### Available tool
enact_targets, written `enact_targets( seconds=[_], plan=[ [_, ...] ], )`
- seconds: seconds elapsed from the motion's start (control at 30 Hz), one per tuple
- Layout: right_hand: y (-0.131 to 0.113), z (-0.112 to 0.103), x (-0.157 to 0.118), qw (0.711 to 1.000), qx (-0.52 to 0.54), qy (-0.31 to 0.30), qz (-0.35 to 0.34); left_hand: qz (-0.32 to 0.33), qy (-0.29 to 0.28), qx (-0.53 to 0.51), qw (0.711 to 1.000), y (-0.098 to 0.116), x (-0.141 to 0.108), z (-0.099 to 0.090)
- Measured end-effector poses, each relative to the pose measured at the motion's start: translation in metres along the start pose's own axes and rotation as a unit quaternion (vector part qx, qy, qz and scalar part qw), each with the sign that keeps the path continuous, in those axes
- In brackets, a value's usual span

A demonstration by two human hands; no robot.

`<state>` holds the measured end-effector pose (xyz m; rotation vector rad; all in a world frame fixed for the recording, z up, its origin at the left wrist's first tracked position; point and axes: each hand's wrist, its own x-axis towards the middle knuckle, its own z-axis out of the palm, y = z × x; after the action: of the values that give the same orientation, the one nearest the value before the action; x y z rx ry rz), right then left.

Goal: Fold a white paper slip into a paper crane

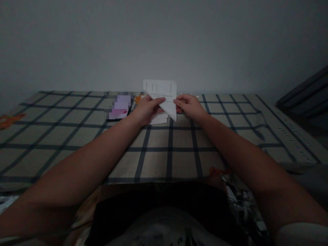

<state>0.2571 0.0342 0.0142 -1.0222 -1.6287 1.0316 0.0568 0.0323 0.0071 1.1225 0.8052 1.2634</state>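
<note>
A folded white paper [164,89] with small print is held up above the table, its lower end coming to a point. My left hand [149,108] grips it from the left, thumb lying across its front. On the right edge, my right hand [189,105] pinches it between thumb and fingers. Beneath my left hand, another white paper piece [158,119] with an uneven edge lies on the cloth. Part of the fingers of my left hand is hidden behind the paper.
A checked tablecloth [156,160] covers the table, which stands against a plain wall. A phone [120,107] with a lit, blurred screen lies left of my left hand. Dark slanted panels [307,99] are at the far right.
</note>
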Motion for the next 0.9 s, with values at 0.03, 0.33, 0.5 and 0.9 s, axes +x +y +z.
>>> enact_targets(
  seconds=[0.03, 0.33, 0.5, 0.9],
  plan=[
    [0.000, 0.001, 0.000, 1.000, 0.004, -0.003, 0.003, -0.007, -0.002, 0.000, 1.000, 0.000, 0.000, -0.001],
    [-0.003, 0.003, -0.001, 1.000, 0.014, -0.003, 0.015, -0.043, 0.033, -0.007, 0.998, 0.003, 0.001, 0.001],
    [-0.007, 0.004, -0.004, 0.999, 0.023, -0.011, 0.025, -0.050, 0.036, -0.016, 0.998, 0.005, -0.001, 0.004],
    [-0.006, 0.003, -0.004, 1.000, 0.019, -0.017, 0.019, -0.044, 0.034, -0.007, 0.998, 0.004, -0.001, 0.004]
  ],
)
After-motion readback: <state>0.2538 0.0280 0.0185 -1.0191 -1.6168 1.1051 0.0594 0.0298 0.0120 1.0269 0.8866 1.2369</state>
